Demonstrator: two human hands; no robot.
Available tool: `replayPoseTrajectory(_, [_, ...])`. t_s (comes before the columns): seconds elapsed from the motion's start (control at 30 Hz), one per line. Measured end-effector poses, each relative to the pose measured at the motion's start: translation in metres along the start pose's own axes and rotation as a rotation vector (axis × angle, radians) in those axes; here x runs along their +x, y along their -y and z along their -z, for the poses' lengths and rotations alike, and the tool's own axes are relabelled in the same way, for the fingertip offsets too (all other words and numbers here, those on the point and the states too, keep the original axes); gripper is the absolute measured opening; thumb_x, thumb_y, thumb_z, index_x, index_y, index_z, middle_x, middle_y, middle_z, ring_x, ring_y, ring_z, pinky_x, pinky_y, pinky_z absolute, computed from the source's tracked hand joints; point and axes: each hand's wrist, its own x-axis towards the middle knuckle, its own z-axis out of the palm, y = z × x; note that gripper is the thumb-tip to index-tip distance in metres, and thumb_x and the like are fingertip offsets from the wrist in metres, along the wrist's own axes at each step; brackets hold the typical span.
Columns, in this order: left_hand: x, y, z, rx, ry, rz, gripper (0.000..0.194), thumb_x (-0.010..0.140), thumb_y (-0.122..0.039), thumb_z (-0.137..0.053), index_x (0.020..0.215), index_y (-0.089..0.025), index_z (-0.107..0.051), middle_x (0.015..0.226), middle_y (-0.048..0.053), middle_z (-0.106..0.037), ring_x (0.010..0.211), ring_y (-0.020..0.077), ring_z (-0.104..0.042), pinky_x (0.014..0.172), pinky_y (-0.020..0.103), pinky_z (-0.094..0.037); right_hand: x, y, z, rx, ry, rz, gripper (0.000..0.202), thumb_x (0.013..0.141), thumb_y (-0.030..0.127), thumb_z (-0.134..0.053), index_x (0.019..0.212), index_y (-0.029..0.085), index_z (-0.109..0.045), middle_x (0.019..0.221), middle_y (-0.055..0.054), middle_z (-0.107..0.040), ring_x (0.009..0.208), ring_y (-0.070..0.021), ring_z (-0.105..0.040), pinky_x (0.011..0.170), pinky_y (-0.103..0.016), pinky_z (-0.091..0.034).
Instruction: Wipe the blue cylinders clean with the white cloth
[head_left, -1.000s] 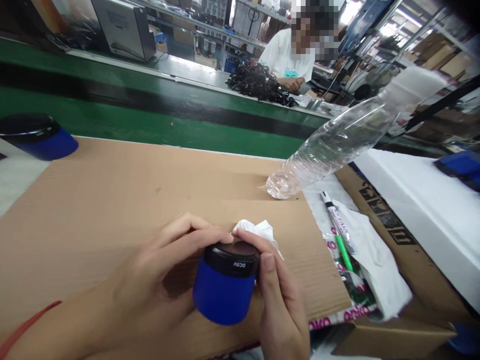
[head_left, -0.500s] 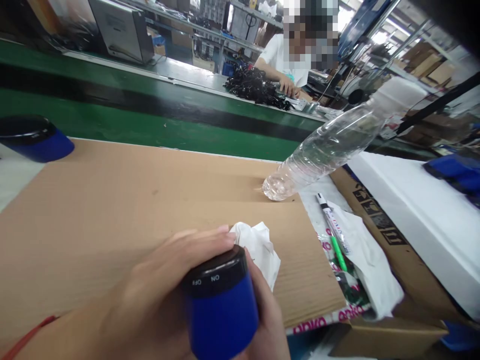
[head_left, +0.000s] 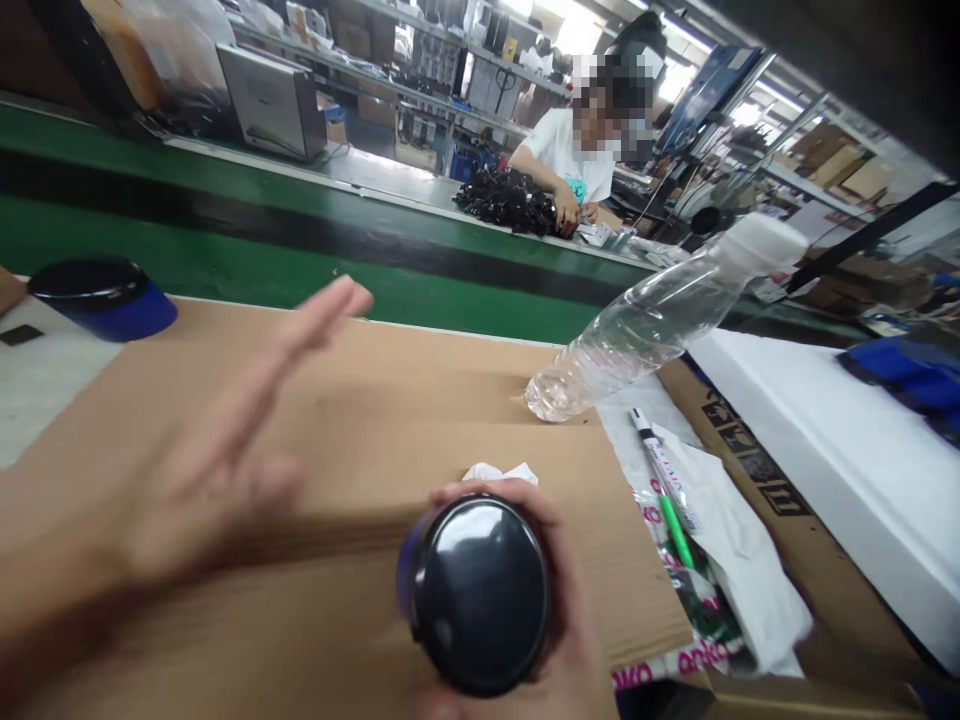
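Note:
My right hand [head_left: 562, 610] is wrapped round a blue device [head_left: 484, 595], whose glossy black round top faces the camera. A crumpled white tissue [head_left: 499, 473] lies just behind it, partly hidden by the fingers. My left hand [head_left: 247, 410], blurred, is raised above the cardboard sheet [head_left: 360, 430], apart from the device, with its fingers stretched out and nothing in it. Another blue device with a black top [head_left: 105, 298] stands at the sheet's far left corner.
A clear plastic bottle [head_left: 637, 330] stands at the sheet's back right. Beside the sheet are a marker [head_left: 660, 460], a green pen [head_left: 676, 532] and a white foam block [head_left: 825, 430]. Across the green conveyor [head_left: 315, 240], a person handles parts near black cables [head_left: 506, 200].
My left hand has let go of the blue device and moved up and left. The device has tilted, so its black top now faces the camera.

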Motion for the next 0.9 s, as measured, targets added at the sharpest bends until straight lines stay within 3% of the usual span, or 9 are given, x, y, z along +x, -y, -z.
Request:
replayPoseTrajectory(0.07, [0.025,0.016,0.037,0.437,-0.165,0.119,0.075,0.115,-0.061,-0.058,0.173,-0.018,-0.043,0.192,0.008,-0.024,0.176,0.0422,-0.02,0.145,0.057,-0.012,0.012,0.01,0.015,-0.279,0.082,0.194,0.09,0.077,0.026,-0.106,0.149,0.048,-0.057,0.149,0.002,-0.076,0.146,-0.0276,-0.071,0.127,-0.043,-0.057])
replayPoseTrajectory(0.13, [0.038,0.04,0.071,0.732,-0.273,0.284,0.1,0.105,-0.068,-0.07,0.175,-0.005,-0.035,0.193,0.017,-0.008,0.175,0.056,-0.001,0.143,0.065,-0.001,0.028,0.016,0.026,-0.467,0.198,0.359,0.082,0.087,0.02,-0.093,0.152,0.043,-0.048,0.155,-0.003,-0.073,0.16,-0.0316,-0.058,0.138,-0.059,-0.04])
replayPoseTrajectory(0.27, [0.03,0.09,0.11,0.8,-0.287,0.277,0.09,0.112,-0.063,-0.061,0.179,-0.053,0.0,0.185,-0.022,0.033,0.17,0.0607,0.017,0.139,0.077,0.013,0.072,0.015,0.022,-0.732,0.367,0.559,0.065,0.095,0.021,-0.078,0.149,0.033,-0.043,0.16,-0.013,-0.07,0.163,-0.0365,-0.053,0.132,-0.067,-0.044])
replayPoseTrajectory(0.37, [0.018,0.108,0.116,0.796,-0.34,0.251,0.078,0.113,-0.054,-0.059,0.177,-0.053,-0.014,0.182,-0.022,0.04,0.159,0.0701,0.03,0.13,0.086,0.012,0.123,0.003,-0.001,-0.841,0.35,0.488,0.056,0.092,0.029,-0.085,0.141,0.028,-0.058,0.168,-0.017,-0.061,0.164,-0.0403,-0.05,0.134,-0.065,-0.041])
replayPoseTrajectory(0.5, [0.018,0.096,0.11,0.642,-0.429,0.232,0.074,0.11,-0.067,-0.047,0.176,-0.037,-0.034,0.193,-0.011,0.013,0.158,0.0783,0.022,0.123,0.095,0.01,0.208,-0.024,-0.034,-0.912,0.143,0.179,0.062,0.097,0.038,-0.088,0.151,0.021,-0.063,0.156,-0.015,-0.066,0.143,-0.0373,-0.065,0.121,-0.064,-0.054])
replayPoseTrajectory(0.63, [0.034,0.066,0.098,0.39,-0.52,0.211,0.111,0.092,-0.07,-0.078,0.178,-0.017,-0.032,0.191,0.002,-0.022,0.171,0.0635,0.005,0.142,0.065,0.016,0.272,-0.043,-0.044,-0.892,-0.063,-0.079,0.043,0.108,0.038,-0.079,0.146,0.02,-0.068,0.152,-0.012,-0.068,0.132,-0.0326,-0.071,0.11,-0.057,-0.064])
replayPoseTrajectory(0.73, [0.042,0.044,0.075,0.076,-0.575,0.259,0.085,0.091,-0.055,-0.09,0.163,-0.028,-0.054,0.162,-0.008,-0.06,0.167,0.0399,-0.036,0.14,0.035,-0.027,0.288,-0.041,-0.046,-0.831,-0.113,-0.151,0.044,0.107,0.038,-0.079,0.146,0.02,-0.068,0.152,-0.013,-0.068,0.132,-0.0327,-0.071,0.111,-0.058,-0.063])
replayPoseTrajectory(0.8, [0.041,0.031,0.052,-0.218,-0.502,0.33,0.056,0.095,-0.058,-0.085,0.142,-0.03,-0.07,0.126,-0.009,-0.08,0.137,0.0258,-0.069,0.104,0.022,-0.059,0.281,-0.031,-0.051,-0.769,-0.114,-0.141,0.047,0.107,0.038,-0.079,0.149,0.021,-0.067,0.158,-0.013,-0.064,0.14,-0.0352,-0.068,0.116,-0.062,-0.059])
replayPoseTrajectory(0.9, [0.032,0.011,0.013,-0.63,-0.353,0.456,0.038,0.097,-0.059,-0.078,0.116,-0.026,-0.081,0.114,-0.001,-0.088,0.108,0.0221,-0.082,0.086,0.025,-0.07,0.245,-0.011,-0.057,-0.619,-0.025,-0.064,0.049,0.111,0.044,-0.073,0.153,0.022,-0.064,0.167,-0.014,-0.059,0.152,-0.0375,-0.059,0.126,-0.067,-0.049])
